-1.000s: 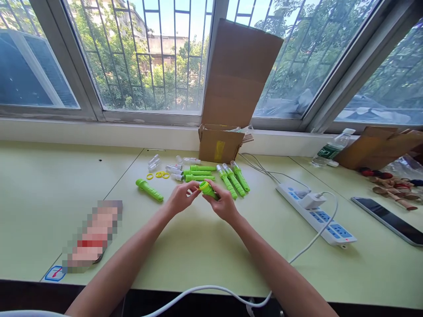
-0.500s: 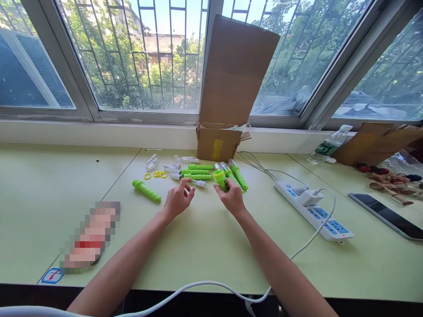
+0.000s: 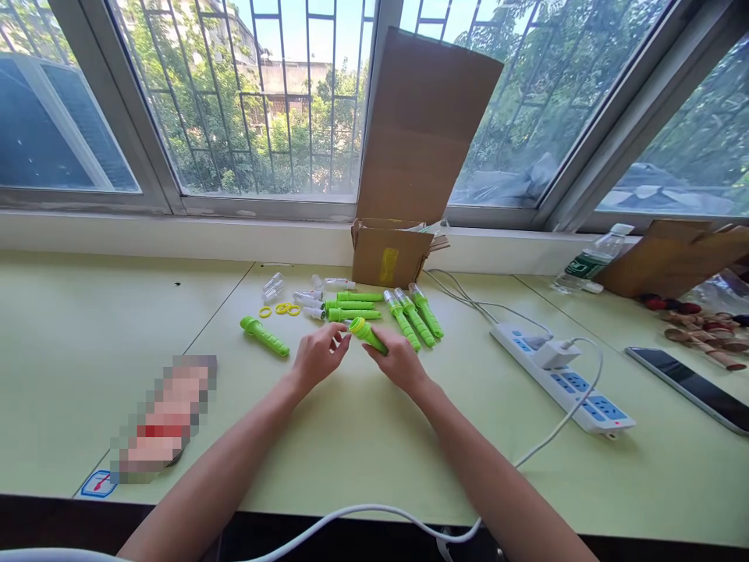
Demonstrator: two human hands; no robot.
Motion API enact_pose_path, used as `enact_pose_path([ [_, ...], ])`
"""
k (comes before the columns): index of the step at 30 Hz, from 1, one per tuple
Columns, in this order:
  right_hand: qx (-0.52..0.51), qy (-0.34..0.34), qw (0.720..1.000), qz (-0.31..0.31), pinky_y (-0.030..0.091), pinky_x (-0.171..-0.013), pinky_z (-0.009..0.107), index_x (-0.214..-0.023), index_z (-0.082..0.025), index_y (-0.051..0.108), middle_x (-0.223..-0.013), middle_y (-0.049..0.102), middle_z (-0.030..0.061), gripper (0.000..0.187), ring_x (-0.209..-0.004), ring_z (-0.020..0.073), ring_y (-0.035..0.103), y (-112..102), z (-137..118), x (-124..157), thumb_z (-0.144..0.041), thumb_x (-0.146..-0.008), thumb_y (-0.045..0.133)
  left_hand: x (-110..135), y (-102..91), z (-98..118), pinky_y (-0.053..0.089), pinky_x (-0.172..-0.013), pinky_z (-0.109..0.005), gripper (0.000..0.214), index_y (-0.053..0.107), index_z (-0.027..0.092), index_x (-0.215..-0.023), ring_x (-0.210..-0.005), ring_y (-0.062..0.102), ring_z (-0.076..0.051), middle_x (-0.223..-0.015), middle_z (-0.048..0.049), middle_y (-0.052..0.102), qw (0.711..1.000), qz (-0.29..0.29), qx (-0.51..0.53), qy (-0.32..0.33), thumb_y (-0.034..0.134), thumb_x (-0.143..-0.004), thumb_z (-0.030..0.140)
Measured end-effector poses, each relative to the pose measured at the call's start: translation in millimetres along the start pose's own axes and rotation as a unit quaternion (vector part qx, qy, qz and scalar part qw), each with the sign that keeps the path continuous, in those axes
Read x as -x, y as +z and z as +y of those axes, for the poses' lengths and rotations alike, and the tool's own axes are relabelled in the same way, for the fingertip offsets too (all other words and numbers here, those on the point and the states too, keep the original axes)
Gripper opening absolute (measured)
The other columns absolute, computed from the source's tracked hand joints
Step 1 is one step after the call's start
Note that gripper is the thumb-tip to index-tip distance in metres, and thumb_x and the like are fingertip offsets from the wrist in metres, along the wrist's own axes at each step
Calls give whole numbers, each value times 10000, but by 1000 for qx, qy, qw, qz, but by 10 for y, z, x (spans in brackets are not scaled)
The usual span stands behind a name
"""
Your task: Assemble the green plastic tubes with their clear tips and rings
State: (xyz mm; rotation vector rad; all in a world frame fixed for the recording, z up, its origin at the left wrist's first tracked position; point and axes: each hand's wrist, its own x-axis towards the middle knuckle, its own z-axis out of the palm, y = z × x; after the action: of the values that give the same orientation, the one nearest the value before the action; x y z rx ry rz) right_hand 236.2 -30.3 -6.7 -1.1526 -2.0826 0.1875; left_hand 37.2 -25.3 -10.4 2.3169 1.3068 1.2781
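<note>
My right hand (image 3: 401,359) grips a bright green tube (image 3: 367,334) with a ridged body, its open end tilted up and left. Close to that end, my left hand (image 3: 319,355) has its fingers curled together. A bit of white plastic shows at its fingertips; what they hold is mostly hidden. Beyond the hands lie green tubes (image 3: 354,314), white plastic pieces (image 3: 313,312), clear caps (image 3: 273,287) and yellow rings (image 3: 286,309). Right of these are three green tubes with clear tops (image 3: 414,318). A single green tube (image 3: 264,337) lies to the left.
An open cardboard box (image 3: 383,261) stands against the window sill. A power strip (image 3: 562,378) with plugs and a white cable (image 3: 555,421) lies on the right. Farther right are a phone (image 3: 690,390), a water bottle (image 3: 591,261) and small wooden pieces (image 3: 705,339). A blurred-out item (image 3: 169,421) lies front left.
My right hand has tipped the green tube over, turning its open end leftward. My left hand has moved slightly right, its fingers closing near that end. The view has shifted slightly.
</note>
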Motion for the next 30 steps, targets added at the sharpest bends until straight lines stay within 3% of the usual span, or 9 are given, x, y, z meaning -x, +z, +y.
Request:
enact_pose_path([
  [8, 65, 2, 997, -34, 484, -827, 384, -1344, -148, 430, -1155, 628, 139, 519, -1009, 271, 600, 18, -3, 24, -298, -852, 497, 12, 20, 24, 452, -588, -199, 182, 603, 191, -949, -612, 614, -91, -785, -15, 683, 996, 39, -76, 30, 488, -868, 308],
  [19, 80, -31, 993, -77, 486, -829, 401, -1447, -123, 224, -1244, 554, 169, 646, -1053, 290, 572, 15, -158, 53, -223, -844, 435, 33, 53, 108, 388, -526, -219, 163, 609, 188, -942, -581, 635, -127, -713, -4, 704, 983, 90, -157, -15, 496, -852, 263],
  [30, 73, -30, 994, -82, 504, -820, 406, -1460, -99, 168, -1298, 509, 195, 678, -1045, 292, 582, 48, -285, 47, -206, -839, 418, 50, 98, 117, 349, -498, -218, 112, 627, 192, -816, -535, 621, -136, -611, 0, 674, 976, 128, -171, -43, 529, -826, 245],
])
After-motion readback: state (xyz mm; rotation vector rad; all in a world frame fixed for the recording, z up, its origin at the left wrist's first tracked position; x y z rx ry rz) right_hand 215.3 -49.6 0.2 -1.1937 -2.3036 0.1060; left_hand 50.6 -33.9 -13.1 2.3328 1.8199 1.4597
